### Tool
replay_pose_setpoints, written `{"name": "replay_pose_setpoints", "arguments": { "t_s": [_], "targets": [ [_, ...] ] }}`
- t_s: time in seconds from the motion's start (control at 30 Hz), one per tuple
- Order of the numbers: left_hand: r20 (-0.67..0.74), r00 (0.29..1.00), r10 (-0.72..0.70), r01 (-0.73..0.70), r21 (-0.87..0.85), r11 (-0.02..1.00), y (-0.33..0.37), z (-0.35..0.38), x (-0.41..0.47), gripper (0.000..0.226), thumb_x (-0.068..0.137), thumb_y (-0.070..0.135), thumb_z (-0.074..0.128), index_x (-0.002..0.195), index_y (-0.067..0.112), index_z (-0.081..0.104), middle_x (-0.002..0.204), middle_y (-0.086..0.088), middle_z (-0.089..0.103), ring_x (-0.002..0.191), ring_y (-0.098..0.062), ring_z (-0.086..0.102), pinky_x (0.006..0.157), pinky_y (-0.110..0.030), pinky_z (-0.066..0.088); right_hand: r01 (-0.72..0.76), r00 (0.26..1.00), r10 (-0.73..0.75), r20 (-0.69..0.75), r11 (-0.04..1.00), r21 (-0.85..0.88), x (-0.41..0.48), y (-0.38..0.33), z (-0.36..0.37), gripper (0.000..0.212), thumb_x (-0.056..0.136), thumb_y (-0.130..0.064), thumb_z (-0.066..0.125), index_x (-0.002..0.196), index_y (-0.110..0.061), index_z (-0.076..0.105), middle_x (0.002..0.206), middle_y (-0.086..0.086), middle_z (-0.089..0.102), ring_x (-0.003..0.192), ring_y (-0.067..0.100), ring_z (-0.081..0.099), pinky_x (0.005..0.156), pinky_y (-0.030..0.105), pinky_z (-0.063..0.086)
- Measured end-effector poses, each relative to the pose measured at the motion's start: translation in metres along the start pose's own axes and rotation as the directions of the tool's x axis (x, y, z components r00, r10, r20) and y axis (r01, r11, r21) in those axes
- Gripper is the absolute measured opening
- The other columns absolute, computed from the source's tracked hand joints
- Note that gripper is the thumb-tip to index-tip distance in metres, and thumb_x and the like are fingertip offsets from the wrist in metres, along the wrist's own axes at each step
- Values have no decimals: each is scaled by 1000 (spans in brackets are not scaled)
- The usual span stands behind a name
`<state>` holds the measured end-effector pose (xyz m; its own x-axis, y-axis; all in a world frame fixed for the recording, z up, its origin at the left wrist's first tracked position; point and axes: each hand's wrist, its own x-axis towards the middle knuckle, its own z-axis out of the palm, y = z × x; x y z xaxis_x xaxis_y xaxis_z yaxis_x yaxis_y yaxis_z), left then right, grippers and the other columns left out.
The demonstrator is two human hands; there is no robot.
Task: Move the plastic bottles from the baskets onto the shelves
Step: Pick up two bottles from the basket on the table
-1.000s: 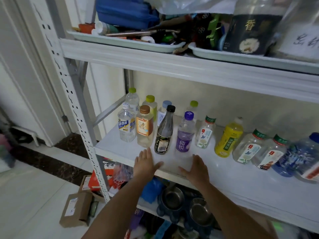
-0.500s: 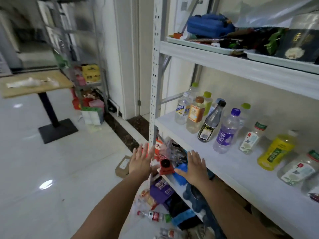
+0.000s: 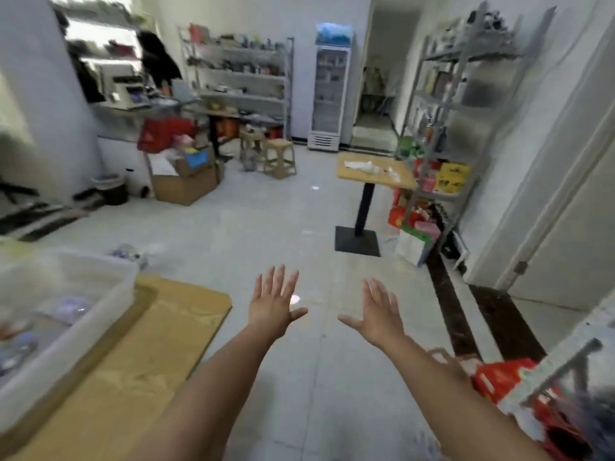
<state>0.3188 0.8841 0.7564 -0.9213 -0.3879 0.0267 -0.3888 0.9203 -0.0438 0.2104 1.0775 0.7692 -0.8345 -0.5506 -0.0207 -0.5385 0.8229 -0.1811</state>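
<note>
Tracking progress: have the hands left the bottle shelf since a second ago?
Yes. The left hand and right hand moved off the shelf, leftward, over the floor.

Pale tile floor (image 3: 266,227) runs across the room, with a dark strip (image 3: 447,311) at 4 o'clock beside a white door (image 3: 565,227). At 12 o'clock a glass-front fridge (image 3: 327,94) stands against the white wall (image 3: 299,21), with a doorway (image 3: 376,78) just beside it. A metal rack (image 3: 239,78) stands at 11 o'clock, with two stools (image 3: 279,158) before it. At 1 o'clock a wooden table (image 3: 372,173) stands on a black post and base, next to a second rack (image 3: 466,94) at 2 o'clock. Cardboard boxes (image 3: 184,186) and a dark bin (image 3: 114,191) sit at 10 o'clock. A bright, blurred light (image 3: 100,38) shows high at 10 o'clock. A cardboard sheet (image 3: 149,344) lies on the floor at 7 o'clock.
</note>
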Motion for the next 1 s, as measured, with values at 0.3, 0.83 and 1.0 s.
{"name": "replay_pose_setpoints", "arguments": {
  "t_s": [0.3,0.83,1.0],
  "targets": [
    [-6,866,-499,499,46,865,-273,10,-124,84,92,68,24,152,22,-13,161,-10,-11,148,-31,-10,118,-48,-6,532,844,-534,52,846,42,36,-311,58,101,84,-69,46,153,-13,-2,161,3,-7,148,20,-9,118,42,-4],
    [176,542,-822,815,127,565,-419,64,-234,83,93,66,27,152,23,-12,144,-4,-38,145,-29,-23,117,-47,-11,838,516,-823,236,543,61,71,-525,137,95,88,-65,44,153,-14,-4,161,6,-6,148,23,-4,120,42,1],
    [249,440,-862,863,147,483,-447,85,-215,84,93,66,25,152,21,-15,157,-8,-27,137,-23,-34,112,-46,-19,877,443,-847,294,477,53,116,-568,170,89,89,-65,43,153,-18,4,161,3,0,148,22,2,119,42,9]
  ]
}}
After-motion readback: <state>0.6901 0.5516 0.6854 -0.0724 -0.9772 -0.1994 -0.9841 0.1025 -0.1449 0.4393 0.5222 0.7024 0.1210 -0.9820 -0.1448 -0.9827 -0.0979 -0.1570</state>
